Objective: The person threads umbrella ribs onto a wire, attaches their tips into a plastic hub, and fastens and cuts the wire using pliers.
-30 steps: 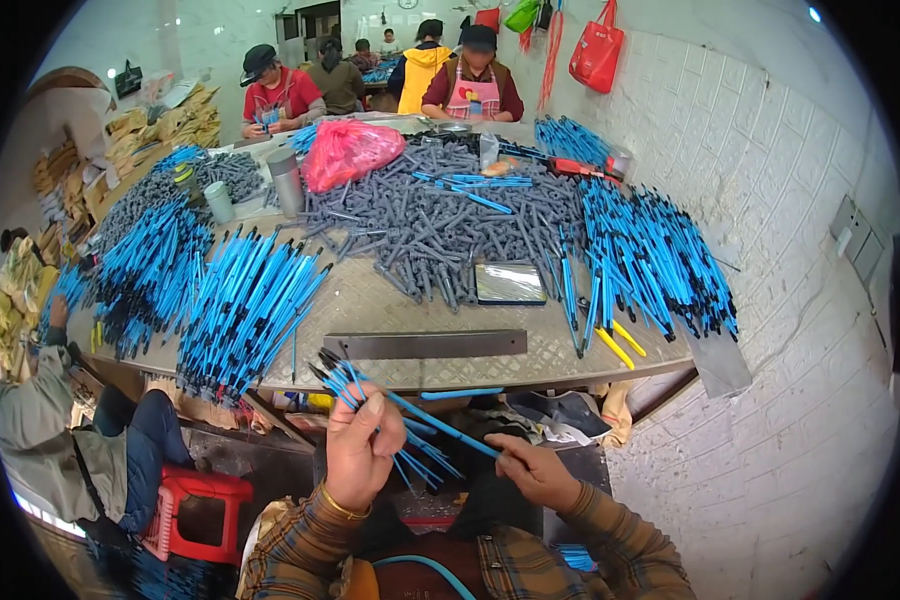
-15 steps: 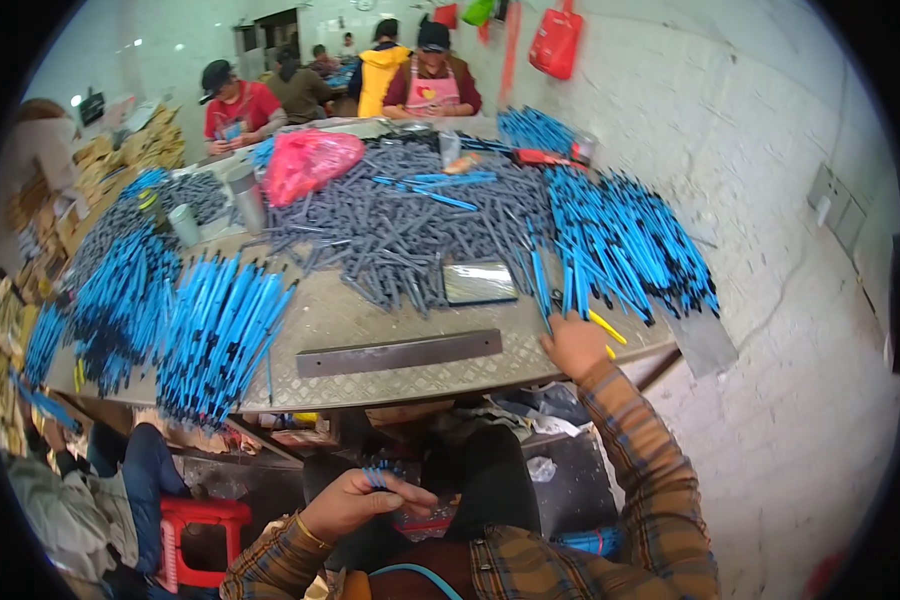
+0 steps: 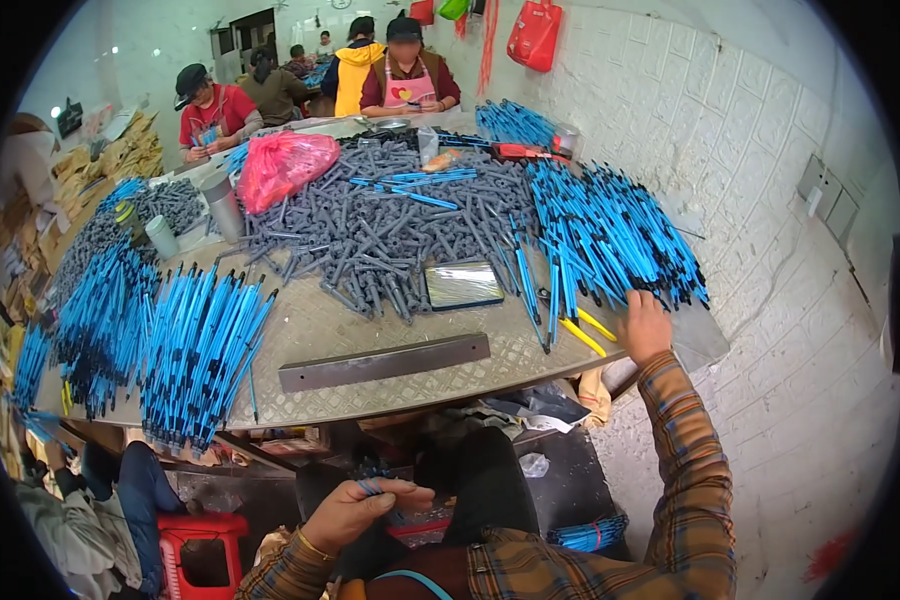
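Observation:
My right hand reaches to the right edge of the table, its fingers curled at the near end of a pile of slim blue sticks with black ends. What is between those fingers is hidden. Low over my lap, my left hand has its fingers stretched out, with thin blue bands looped round them. Yellow-handled pliers lie just left of my right hand, beside a few loose blue sticks.
Grey plastic pieces heap over the table's middle, with a dark flat case in front. A metal bar lies near the front edge. More blue sticks cover the left, near a red stool. Co-workers sit across the table.
My right hand has moved right, from beside the pliers to the near end of the blue stick pile. The view has shifted slightly; my left hand stays over my lap.

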`<state>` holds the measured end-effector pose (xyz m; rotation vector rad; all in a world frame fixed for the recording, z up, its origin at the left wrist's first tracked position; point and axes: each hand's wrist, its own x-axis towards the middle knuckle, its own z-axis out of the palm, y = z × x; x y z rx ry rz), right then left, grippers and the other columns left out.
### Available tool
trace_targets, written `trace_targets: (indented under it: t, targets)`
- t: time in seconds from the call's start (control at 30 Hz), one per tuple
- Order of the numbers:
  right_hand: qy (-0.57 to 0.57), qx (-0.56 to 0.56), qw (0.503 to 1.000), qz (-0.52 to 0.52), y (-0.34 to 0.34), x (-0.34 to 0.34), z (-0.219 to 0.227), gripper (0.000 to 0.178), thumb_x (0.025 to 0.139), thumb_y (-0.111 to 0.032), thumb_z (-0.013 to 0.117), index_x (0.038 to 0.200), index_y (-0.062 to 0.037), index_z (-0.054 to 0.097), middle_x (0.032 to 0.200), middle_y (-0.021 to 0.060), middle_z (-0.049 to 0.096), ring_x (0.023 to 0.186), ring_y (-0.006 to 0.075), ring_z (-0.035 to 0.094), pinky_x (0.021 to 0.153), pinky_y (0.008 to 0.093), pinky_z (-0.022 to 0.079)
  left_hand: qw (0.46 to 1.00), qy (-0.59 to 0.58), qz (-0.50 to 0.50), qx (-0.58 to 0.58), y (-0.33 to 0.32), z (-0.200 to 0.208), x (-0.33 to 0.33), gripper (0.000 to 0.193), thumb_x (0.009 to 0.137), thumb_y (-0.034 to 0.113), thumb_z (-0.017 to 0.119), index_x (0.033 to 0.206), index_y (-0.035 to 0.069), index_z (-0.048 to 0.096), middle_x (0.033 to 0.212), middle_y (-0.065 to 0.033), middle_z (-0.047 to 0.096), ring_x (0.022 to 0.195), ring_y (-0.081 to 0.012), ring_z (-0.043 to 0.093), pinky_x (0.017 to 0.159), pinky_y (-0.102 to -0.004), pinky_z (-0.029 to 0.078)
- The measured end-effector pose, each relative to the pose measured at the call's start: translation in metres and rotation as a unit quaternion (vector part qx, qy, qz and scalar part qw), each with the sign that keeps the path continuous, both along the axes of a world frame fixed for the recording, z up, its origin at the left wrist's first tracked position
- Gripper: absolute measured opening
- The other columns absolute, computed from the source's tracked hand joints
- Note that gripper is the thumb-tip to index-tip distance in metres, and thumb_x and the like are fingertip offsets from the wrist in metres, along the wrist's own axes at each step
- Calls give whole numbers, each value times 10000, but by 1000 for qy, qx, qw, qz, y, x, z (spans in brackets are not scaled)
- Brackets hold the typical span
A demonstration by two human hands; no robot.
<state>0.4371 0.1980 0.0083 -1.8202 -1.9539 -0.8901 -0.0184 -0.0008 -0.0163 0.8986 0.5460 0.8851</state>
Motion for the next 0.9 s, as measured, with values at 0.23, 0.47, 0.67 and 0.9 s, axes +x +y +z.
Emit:
trace_targets:
  t: [0.23,0.47,0.67,0.9]
  targets:
    - [112,-23,993,25,29,-11,6,180,833,-199,555,954,-75,504,902,160,509,729,349,556,585,416,462,999,-18,11,-48,7,3,6,296,908,131,492,1184,32,532,1168,-252,541,1075,-375,543,945,-443,403]
    - [228,111,957,138,74,-41,25,149,879,-217,513,875,-68,508,828,162,522,709,379,547,588,436,450,995,-36,52,-77,14,6,20,305,906,120,494,1195,26,516,1173,-242,541,1084,-377,535,950,-445,399]
    - [340,-43,930,135,53,-65,37,159,892,-206,527,843,-60,487,710,135,540,612,312,513,532,382,417,991,-54,117,-48,17,2,27,339,901,132,509,1228,46,483,1187,-223,538,1122,-355,511,960,-436,390]
    - [603,-273,658,359,-50,-119,28,233,910,-217,518,738,-70,463,638,-31,472,560,67,430,543,253,406,951,-129,282,-8,41,19,43,245,900,167,528,1120,63,516,1036,-142,598,950,-247,570,847,-371,435]
